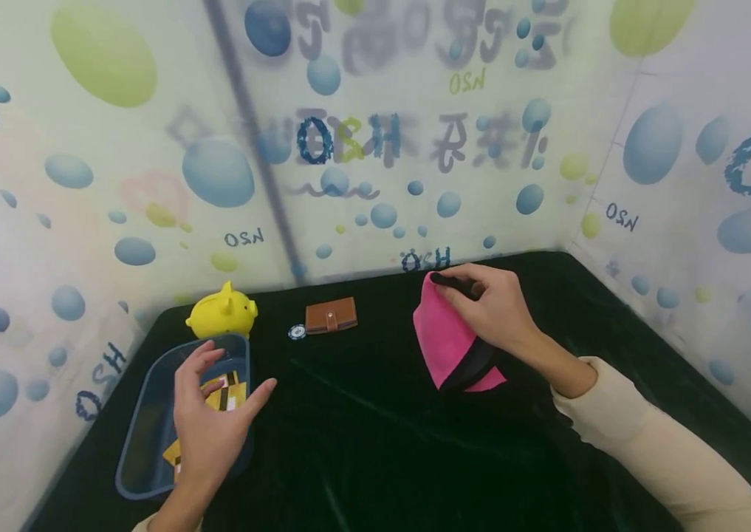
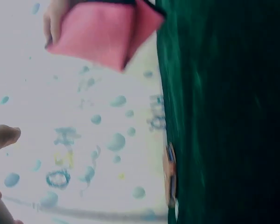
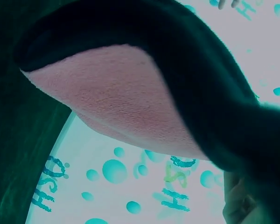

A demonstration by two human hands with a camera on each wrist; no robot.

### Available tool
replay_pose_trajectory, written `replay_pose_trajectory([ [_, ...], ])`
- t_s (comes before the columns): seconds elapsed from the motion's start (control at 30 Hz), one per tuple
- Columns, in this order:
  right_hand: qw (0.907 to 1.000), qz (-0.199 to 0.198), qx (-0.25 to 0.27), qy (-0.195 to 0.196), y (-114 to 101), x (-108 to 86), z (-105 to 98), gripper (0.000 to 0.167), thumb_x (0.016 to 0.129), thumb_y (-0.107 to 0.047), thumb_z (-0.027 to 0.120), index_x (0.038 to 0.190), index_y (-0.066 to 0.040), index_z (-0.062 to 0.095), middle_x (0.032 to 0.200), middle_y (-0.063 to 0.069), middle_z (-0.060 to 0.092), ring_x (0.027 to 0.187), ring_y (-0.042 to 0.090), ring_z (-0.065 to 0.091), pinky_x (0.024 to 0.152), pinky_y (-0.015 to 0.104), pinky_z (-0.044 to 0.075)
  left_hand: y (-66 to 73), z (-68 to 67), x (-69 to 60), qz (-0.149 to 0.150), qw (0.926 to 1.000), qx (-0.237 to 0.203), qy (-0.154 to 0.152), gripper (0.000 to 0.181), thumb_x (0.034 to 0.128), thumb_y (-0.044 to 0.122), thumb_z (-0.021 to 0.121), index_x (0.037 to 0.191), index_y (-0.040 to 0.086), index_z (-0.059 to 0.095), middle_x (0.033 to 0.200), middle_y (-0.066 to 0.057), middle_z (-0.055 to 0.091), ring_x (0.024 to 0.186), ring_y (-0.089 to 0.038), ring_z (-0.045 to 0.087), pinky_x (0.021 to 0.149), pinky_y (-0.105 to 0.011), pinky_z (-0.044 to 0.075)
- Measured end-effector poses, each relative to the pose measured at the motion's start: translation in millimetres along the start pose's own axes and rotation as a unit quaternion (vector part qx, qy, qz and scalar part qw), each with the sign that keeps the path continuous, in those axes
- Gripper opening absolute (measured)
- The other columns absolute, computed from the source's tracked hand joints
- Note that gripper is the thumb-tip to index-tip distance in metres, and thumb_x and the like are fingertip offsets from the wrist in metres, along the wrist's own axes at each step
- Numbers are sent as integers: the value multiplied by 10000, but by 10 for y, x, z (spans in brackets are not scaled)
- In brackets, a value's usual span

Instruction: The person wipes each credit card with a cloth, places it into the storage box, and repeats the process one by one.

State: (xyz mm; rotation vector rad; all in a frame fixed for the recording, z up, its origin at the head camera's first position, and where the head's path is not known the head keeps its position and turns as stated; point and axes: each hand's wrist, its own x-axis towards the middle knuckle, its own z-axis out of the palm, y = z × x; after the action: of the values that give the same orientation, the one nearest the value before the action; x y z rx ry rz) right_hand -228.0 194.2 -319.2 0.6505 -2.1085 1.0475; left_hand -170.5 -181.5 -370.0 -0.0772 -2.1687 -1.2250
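My right hand (image 1: pixel 495 307) pinches a pink cloth (image 1: pixel 438 340) with a black band by its upper corner, on the right side. The cloth hangs down, folded over itself; in the right wrist view its fuzzy pink face and wide black edge (image 3: pixel 191 70) fill much of the picture. My left hand (image 1: pixel 212 428) is over a blue plastic bin (image 1: pixel 138 421), thumb and fingers spread apart with nothing between them. Gold cards (image 1: pixel 237 395) lie in the bin, partly hidden by that hand. Only a thumb and bits of the fingers show in the left wrist view.
A yellow piggy bank (image 1: pixel 218 316) stands just behind the bin. To its right are a poker chip (image 1: pixel 297 332) and a brown wallet (image 1: pixel 331 315) with a snap strap. Dark green cloth (image 1: pixel 375 443) covers the table. Printed white curtains (image 1: pixel 375 214) enclose the back and sides.
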Motion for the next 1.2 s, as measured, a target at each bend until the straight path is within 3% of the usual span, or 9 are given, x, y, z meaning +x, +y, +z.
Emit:
replay_pose_trajectory([
  [0.27, 9984, 449, -182, -299, 120, 96, 37, 242, 871, -124, 772, 1105, -68, 747, 988, 66, 754, 755, 149, 636, 610, 240, 507, 309, 227, -123, 320, 9963, -534, -594, 747, 724, 81, 893, 1349, 35, 487, 1508, 4, 423, 1313, -147, 425, 925, -163, 444],
  [0.43, 9942, 885, -135, -592, 220, 127, 83, 259, 891, -160, 755, 1136, -77, 730, 1015, 87, 744, 774, 182, 659, 636, 279, 534, 400, 339, -165, 747, 9906, -831, -785, 789, 713, 61, 890, 1387, 68, 480, 1505, -3, 430, 1300, -142, 445, 937, -147, 449],
  [0.7, 9830, 1617, -188, -853, 592, 133, 89, 319, 914, -194, 733, 1203, -64, 694, 1001, 156, 733, 835, 260, 655, 639, 340, 505, 491, 569, -259, 1223, 9790, -1216, -1086, 748, 717, 83, 893, 1352, 107, 498, 1504, 8, 435, 1314, -180, 463, 916, -302, 522],
  [0.93, 9617, 2487, -541, -1017, 1123, -112, -96, 378, 961, -236, 662, 1272, -21, 641, 1092, 245, 687, 997, 355, 630, 746, 389, 532, 646, 890, -293, 1640, 9595, -1608, -1629, 739, 744, 115, 883, 1369, 154, 492, 1511, 6, 426, 1344, -243, 446, 887, -427, 551],
  [1.1, 9441, 3062, -683, -1012, 1377, -320, -200, 444, 972, -255, 634, 1318, 20, 590, 1155, 290, 652, 1065, 405, 614, 832, 481, 548, 753, 1072, -309, 1812, 9443, -1699, -2158, 715, 778, 218, 870, 1377, 178, 482, 1529, 20, 402, 1365, -224, 422, 908, -403, 549],
  [1.2, 9369, 3223, -750, -1132, 1495, -394, -244, 504, 967, -264, 635, 1353, 46, 540, 1204, 323, 611, 1094, 436, 590, 859, 521, 552, 755, 1170, -305, 1819, 9402, -1621, -2381, 732, 775, 246, 871, 1388, 186, 475, 1533, 31, 396, 1366, -188, 416, 926, -385, 539],
])
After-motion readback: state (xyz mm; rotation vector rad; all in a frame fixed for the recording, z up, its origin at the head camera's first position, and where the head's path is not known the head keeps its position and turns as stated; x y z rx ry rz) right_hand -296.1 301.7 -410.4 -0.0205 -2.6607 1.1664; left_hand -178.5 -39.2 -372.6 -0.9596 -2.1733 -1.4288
